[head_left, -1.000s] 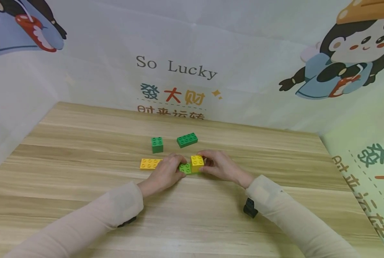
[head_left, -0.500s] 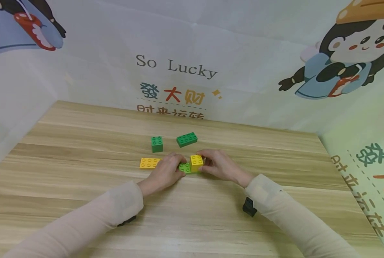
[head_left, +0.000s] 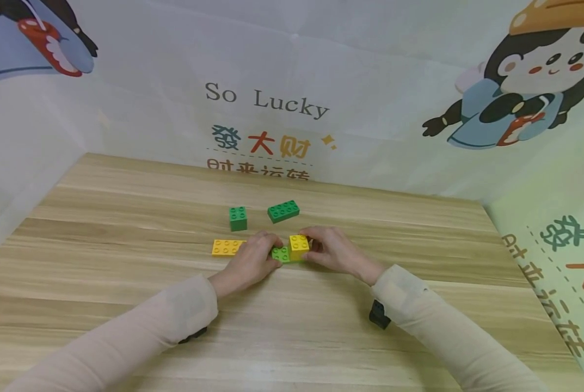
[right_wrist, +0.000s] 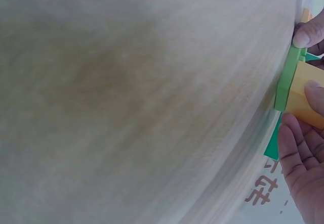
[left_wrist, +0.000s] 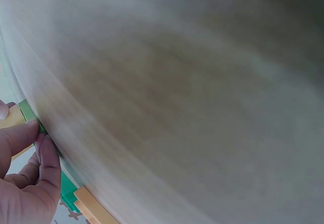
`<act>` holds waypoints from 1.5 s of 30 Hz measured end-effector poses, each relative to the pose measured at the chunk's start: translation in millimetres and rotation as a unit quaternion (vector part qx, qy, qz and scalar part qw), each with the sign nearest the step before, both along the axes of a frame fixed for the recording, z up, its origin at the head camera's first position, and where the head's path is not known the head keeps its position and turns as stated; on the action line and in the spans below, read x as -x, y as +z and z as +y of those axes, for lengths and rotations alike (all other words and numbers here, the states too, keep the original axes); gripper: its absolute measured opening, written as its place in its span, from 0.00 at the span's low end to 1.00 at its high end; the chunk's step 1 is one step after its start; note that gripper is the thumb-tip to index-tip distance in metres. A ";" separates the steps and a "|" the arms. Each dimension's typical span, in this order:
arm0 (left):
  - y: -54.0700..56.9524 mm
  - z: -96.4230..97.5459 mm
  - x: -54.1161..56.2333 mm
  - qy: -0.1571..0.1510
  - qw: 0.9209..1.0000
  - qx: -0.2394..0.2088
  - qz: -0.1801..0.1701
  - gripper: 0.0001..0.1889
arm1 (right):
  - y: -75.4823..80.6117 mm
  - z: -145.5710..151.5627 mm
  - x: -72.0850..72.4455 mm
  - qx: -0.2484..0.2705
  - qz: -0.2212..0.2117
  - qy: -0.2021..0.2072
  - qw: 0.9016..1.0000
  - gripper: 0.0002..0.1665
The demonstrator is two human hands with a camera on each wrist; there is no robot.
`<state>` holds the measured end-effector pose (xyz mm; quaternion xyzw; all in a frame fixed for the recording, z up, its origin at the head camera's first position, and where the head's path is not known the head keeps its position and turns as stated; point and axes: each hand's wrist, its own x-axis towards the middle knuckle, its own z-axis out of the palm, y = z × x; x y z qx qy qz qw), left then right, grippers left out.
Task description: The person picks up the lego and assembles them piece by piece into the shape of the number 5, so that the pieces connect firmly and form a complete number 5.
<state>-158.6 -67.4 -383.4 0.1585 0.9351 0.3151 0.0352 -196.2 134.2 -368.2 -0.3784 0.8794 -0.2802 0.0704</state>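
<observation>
My left hand (head_left: 253, 257) pinches the left end of a light green toy building brick (head_left: 280, 254), a low one, lying on the table. On that brick's right end stands a square yellow brick (head_left: 299, 245), gripped from the right by the thumb and fingers of my right hand (head_left: 334, 250). Seen from the right wrist, the yellow brick (right_wrist: 299, 95) sits against the studded side of the light green brick (right_wrist: 287, 80). In the left wrist view, the thumb and fingers of the left hand (left_wrist: 33, 183) hold the edge of the light green brick (left_wrist: 28, 112).
Left of the left hand lies a flat orange-yellow brick (head_left: 227, 247), partly covered by it. Behind stand a square dark green brick (head_left: 238, 219) and a longer dark green brick (head_left: 283, 211). A printed white backdrop (head_left: 370, 152) rises at the wooden table's (head_left: 292, 337) far edge.
Both hands keep their holds on the light green and yellow bricks. The whole head view shifts very slightly; no brick visibly moves on the table.
</observation>
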 end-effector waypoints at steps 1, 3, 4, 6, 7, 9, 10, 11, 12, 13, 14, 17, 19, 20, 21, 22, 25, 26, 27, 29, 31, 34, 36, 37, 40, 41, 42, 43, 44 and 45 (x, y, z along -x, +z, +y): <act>0.5 -0.1 0.2 0.000 1.000 0.000 0.001 0.17 | 0.3 -0.1 0.2 0.001 0.000 0.000 1.000 0.22; 1.5 -0.3 0.5 0.001 1.000 -0.001 0.002 0.17 | 0.6 -0.1 0.8 0.006 0.000 0.000 1.000 0.22; 2.0 -0.4 0.9 0.001 1.000 -0.002 0.002 0.17 | 0.7 -0.1 1.1 0.009 -0.001 0.000 1.000 0.22; 3.6 -0.7 1.3 0.001 1.000 -0.004 0.004 0.17 | 0.8 -0.1 1.6 0.016 -0.004 -0.001 1.000 0.22; 4.4 -0.8 1.6 0.002 1.000 -0.004 0.003 0.17 | 0.9 -0.2 1.8 0.019 -0.005 -0.001 1.000 0.21; 5.6 -1.3 2.4 0.004 1.000 -0.006 0.002 0.17 | 0.4 -0.7 2.5 0.026 -0.009 -0.003 1.000 0.21; 5.8 -1.6 2.8 0.005 1.000 -0.005 0.002 0.17 | -0.1 -1.1 2.8 0.029 -0.013 -0.005 0.999 0.21; 6.1 -1.9 3.0 0.006 1.000 -0.004 0.002 0.17 | -0.6 -1.5 3.1 0.032 -0.019 -0.007 0.999 0.22; 6.2 -2.3 3.0 0.006 1.000 -0.002 0.001 0.17 | -1.4 -2.1 3.2 0.033 -0.027 -0.010 0.999 0.22; 6.2 -2.6 3.0 0.006 1.000 -0.001 -0.001 0.17 | -2.1 -2.6 3.4 0.034 -0.033 -0.014 0.999 0.22; 6.2 -2.8 2.9 0.006 1.000 0.000 -0.003 0.17 | -2.9 -3.1 3.4 0.035 -0.039 -0.018 0.998 0.22; 5.7 -2.8 2.0 0.006 1.000 0.003 -0.008 0.17 | -5.7 -3.5 2.9 0.041 -0.052 -0.026 0.997 0.22; 5.1 -2.1 1.4 0.006 1.000 0.003 -0.012 0.17 | -8.0 -2.8 2.1 0.048 -0.053 -0.029 0.997 0.22; 4.8 -1.8 1.1 0.006 1.000 0.004 -0.014 0.17 | -9.6 -2.3 1.6 0.051 -0.055 -0.029 0.997 0.22; 4.4 -1.5 0.8 0.006 1.000 0.006 -0.017 0.17 | -11.1 -1.7 1.1 0.056 -0.059 -0.028 0.996 0.22; 4.1 -1.2 0.5 0.006 1.000 0.007 -0.019 0.17 | -12.5 -1.0 0.5 0.062 -0.063 -0.027 0.996 0.22; 3.4 -0.5 -0.2 0.005 1.000 0.012 -0.024 0.17 | -16.1 0.7 -0.8 0.081 -0.074 -0.028 0.994 0.22; 3.6 -0.4 -0.3 0.005 1.000 0.013 -0.023 0.17 | -16.6 1.3 -1.5 0.088 -0.079 -0.030 0.993 0.23; 3.7 -0.2 -0.4 0.004 1.000 0.013 -0.022 0.17 | -17.0 1.8 -1.9 0.095 -0.083 -0.031 0.992 0.23; 4.1 0.0 -0.3 0.003 1.000 0.013 -0.020 0.17 | -17.6 2.5 -2.7 0.108 -0.088 -0.038 0.990 0.25; 4.4 0.2 -0.1 0.001 1.000 0.011 -0.018 0.17 | -18.1 3.0 -3.5 0.127 -0.095 -0.049 0.986 0.26; 3.8 0.4 0.0 -0.001 1.000 0.010 -0.017 0.17 | -19.0 3.5 -4.2 0.156 -0.102 -0.065 0.980 0.26; 3.8 0.4 0.1 0.000 1.000 0.009 -0.018 0.17 | -19.0 3.9 -4.7 0.170 -0.103 -0.073 0.977 0.24; 3.7 0.5 0.2 0.001 1.000 0.010 -0.019 0.17 | -19.0 4.1 -5.0 0.173 -0.103 -0.075 0.977 0.24; 3.7 0.4 0.7 0.003 1.000 0.011 -0.027 0.17 | -18.5 4.5 -5.8 0.172 -0.105 -0.077 0.976 0.22; 3.6 0.4 1.0 0.004 1.000 0.012 -0.028 0.18 | -18.4 4.6 -5.9 0.172 -0.106 -0.077 0.976 0.22; 3.7 0.3 1.2 0.003 0.999 0.011 -0.030 0.18 | -18.3 4.4 -5.9 0.173 -0.107 -0.078 0.976 0.22; 4.0 0.2 1.5 0.002 0.999 0.011 -0.029 0.18 | -18.2 4.2 -5.8 0.174 -0.109 -0.078 0.976 0.22; 4.1 0.0 1.9 0.002 0.999 0.011 -0.031 0.18 | -18.0 3.9 -5.5 0.174 -0.110 -0.077 0.976 0.22; 4.4 -0.4 2.4 0.002 0.999 0.010 -0.032 0.18 | -18.0 3.5 -5.1 0.174 -0.110 -0.077 0.976 0.22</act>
